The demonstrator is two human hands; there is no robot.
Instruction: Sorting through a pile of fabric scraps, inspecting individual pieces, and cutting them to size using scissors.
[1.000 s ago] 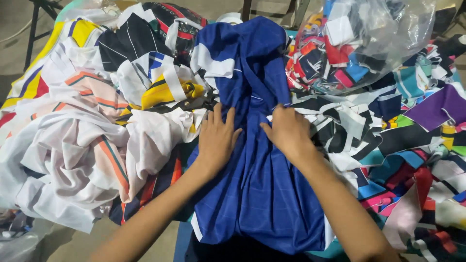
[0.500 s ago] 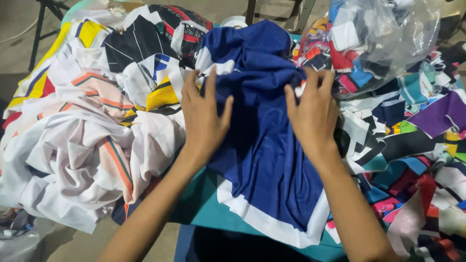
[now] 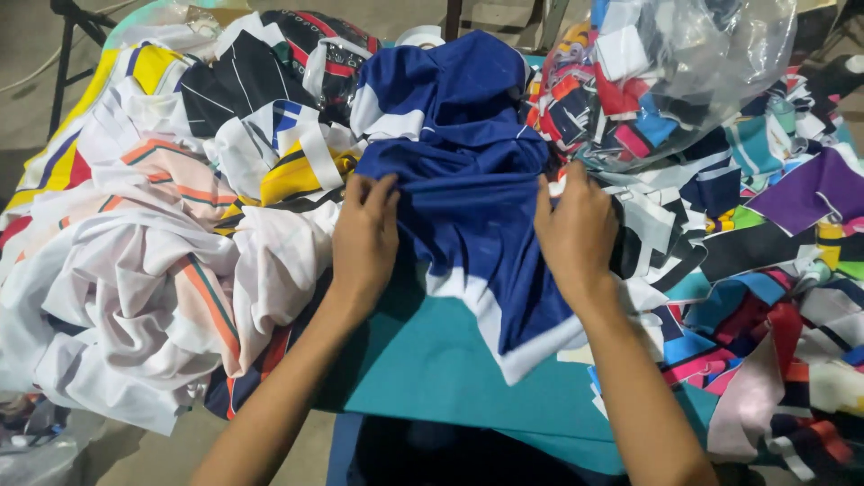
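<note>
Teal counter (image 3: 423,369) heaped with cloth; both hands, left hand (image 3: 364,238) and right hand (image 3: 576,234), fingers gripping the bunched blue garment (image 3: 468,171); concrete floor (image 3: 27,108) far left.

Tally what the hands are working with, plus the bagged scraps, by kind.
Hands on the cloth: 2, left hand and right hand
Blue garment with white hem: 1
Teal cloth underneath: 1
Clear plastic bag of scraps: 1
Total: 5
</note>
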